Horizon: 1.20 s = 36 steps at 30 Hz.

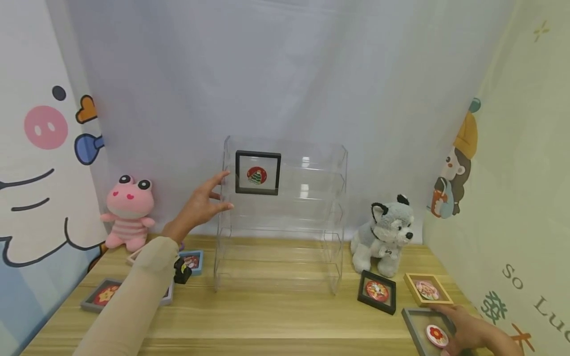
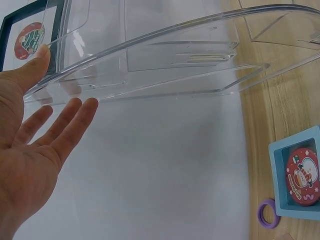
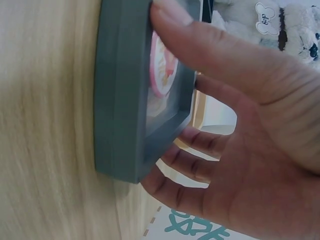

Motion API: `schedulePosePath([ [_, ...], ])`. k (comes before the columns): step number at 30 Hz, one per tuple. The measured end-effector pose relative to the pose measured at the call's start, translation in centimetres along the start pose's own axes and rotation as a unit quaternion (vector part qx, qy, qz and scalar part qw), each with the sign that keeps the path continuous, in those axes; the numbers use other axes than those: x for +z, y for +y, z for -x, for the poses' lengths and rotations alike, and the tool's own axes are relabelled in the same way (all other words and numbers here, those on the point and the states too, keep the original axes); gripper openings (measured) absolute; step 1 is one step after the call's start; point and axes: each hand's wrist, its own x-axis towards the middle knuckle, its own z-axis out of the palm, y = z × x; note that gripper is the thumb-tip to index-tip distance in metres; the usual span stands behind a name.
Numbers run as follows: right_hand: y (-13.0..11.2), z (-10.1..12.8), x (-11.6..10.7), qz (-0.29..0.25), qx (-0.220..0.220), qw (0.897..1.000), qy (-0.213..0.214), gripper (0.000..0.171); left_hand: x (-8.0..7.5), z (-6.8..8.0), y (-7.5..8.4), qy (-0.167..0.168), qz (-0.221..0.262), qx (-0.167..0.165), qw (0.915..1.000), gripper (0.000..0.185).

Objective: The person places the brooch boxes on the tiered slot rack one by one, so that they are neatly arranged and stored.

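Observation:
My left hand is beside the upper left side of a clear acrylic display rack, its fingers spread, thumb in front and fingers behind the side panel. Whether it touches the panel, I cannot tell. A black picture frame with a red Christmas-tree disc stands upright on an upper tier, close to the thumb. At the lower right, my right hand holds a grey picture frame with a red-flower disc; in the right wrist view the thumb lies over one edge and the fingertips meet the other.
A black frame and a yellow frame lie near the plush dog. Left of the rack are a blue frame, a purple ring, a grey frame, a small black figure and a pink plush frog.

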Motion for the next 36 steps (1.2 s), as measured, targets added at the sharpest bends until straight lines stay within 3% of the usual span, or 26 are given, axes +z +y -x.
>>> schedulePosePath([
  [5,0.9,-0.6,-0.1,-0.008,-0.001,1.000,-0.012,0.099,0.0,-0.1,-0.1,0.000,-0.002,-0.002,1.0000,0.085],
  [10,1.3,-0.7,-0.1,0.021,-0.009,1.000,-0.011,0.097,0.1,0.1,-0.1,-0.004,0.009,0.001,0.9999,0.084],
  [18,0.4,-0.2,0.8,0.046,0.047,0.998,0.025,0.087,0.1,0.4,0.0,-0.011,0.015,-0.006,0.9998,0.084],
  [24,0.7,-0.1,0.5,0.033,0.016,0.999,0.020,0.087,0.0,0.3,0.0,-0.006,0.014,-0.002,0.9999,0.084],
  [29,2.3,0.0,-0.5,-0.050,-0.061,0.996,-0.031,0.084,-0.1,0.2,0.1,-0.004,0.012,0.005,0.9999,0.084],
  [31,3.1,0.0,-1.0,-0.100,-0.042,0.992,-0.058,0.079,0.0,0.2,0.1,-0.004,0.011,0.007,0.9999,0.084],
  [36,3.6,-0.1,-1.3,-0.177,0.086,0.979,-0.060,0.078,0.1,0.2,0.1,-0.003,0.010,0.006,0.9999,0.083],
])
